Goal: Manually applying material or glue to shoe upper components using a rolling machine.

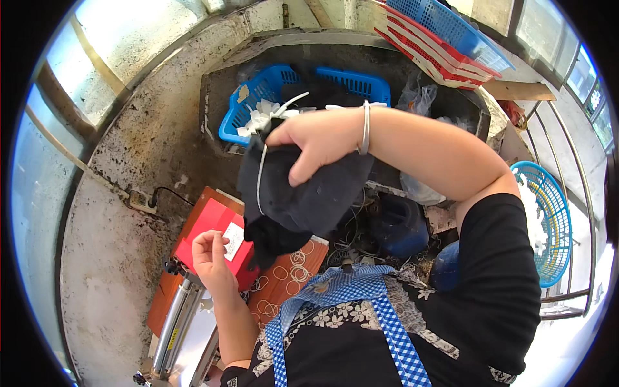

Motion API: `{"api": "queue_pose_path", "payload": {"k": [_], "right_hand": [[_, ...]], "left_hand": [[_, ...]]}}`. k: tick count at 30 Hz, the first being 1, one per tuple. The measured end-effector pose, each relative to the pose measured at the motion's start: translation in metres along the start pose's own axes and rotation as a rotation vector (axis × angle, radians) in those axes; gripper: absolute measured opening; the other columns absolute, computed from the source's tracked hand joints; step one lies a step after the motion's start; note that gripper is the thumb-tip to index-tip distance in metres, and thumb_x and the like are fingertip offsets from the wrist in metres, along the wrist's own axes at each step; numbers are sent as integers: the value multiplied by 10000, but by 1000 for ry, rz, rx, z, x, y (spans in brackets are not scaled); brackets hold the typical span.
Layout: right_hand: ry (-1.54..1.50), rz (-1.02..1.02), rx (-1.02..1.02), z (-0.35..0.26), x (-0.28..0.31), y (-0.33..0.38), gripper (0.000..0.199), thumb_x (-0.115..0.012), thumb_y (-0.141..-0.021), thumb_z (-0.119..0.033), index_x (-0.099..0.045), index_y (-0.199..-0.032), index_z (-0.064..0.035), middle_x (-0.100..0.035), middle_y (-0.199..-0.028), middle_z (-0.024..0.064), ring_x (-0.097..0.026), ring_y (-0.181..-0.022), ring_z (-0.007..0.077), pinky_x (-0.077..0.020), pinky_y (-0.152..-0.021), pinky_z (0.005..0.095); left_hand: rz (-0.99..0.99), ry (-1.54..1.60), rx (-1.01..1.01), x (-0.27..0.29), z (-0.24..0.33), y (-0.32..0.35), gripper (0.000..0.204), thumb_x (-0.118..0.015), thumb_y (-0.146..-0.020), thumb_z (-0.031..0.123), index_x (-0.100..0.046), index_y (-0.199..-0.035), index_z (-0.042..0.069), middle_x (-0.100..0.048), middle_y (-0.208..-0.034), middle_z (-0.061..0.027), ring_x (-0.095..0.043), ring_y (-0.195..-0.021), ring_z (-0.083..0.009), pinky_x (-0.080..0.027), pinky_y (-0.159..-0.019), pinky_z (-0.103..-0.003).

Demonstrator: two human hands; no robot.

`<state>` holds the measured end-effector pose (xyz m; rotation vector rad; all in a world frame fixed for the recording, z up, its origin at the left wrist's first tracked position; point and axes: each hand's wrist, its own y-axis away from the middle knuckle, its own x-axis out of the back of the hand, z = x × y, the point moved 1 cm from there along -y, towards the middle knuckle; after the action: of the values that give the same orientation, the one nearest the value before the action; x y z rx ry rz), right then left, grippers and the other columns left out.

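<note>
Brown surface (316,258) at person's left. Blue basket (227,126) beyond black cloth (309,197). Cloth in right hand (325,134), fingers closed on it. Red box (210,218) by left hand (216,266), fingers curled, hold unclear. White rings (298,266) on surface.

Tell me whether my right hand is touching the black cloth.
Touching. The head view shows your right hand on the black cloth, its fingers closed on the upper edge with no gap.
</note>
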<state>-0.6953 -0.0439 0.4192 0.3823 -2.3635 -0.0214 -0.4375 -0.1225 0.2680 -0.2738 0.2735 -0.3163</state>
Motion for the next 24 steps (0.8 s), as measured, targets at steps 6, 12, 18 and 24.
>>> {"api": "queue_pose_path", "payload": {"k": [6,12,18,24], "right_hand": [[-250,210,-2,51,155,-63,487,-652,-671,-33,-498,-1128,37,-627,-905,108,-619,-722,160,-539,-647,282],[393,456,-564,219,213,-84,533,-679,-678,-172,-507,-1148,10,-624,-938,117,-605,-849,222,-509,-677,320],[4,819,-227,251,139,-7,330,-667,-736,-213,-595,-982,-5,-629,-873,101,-616,-811,178,-496,-689,277],[-464,1001,2,187,-26,110,393,-631,-794,-141,-483,-1127,7,-579,-1033,116,-560,-964,163,-477,-812,295]], "left_hand": [[-79,-167,338,-18,-51,37,107,-557,-827,-1,-499,-913,25,-531,-821,-16,-519,-730,-75,-448,-657,-202],[-46,-223,641,-27,-87,50,109,-562,-840,43,-509,-934,30,-563,-844,-28,-553,-738,-77,-436,-626,-186],[2,-326,590,-40,-85,37,102,-497,-895,120,-538,-945,41,-597,-912,-40,-568,-806,-96,-423,-676,-200],[-68,-107,236,-77,-79,-7,192,-405,-933,132,-536,-1009,13,-588,-982,-72,-554,-875,-122,-427,-735,-225]]}}
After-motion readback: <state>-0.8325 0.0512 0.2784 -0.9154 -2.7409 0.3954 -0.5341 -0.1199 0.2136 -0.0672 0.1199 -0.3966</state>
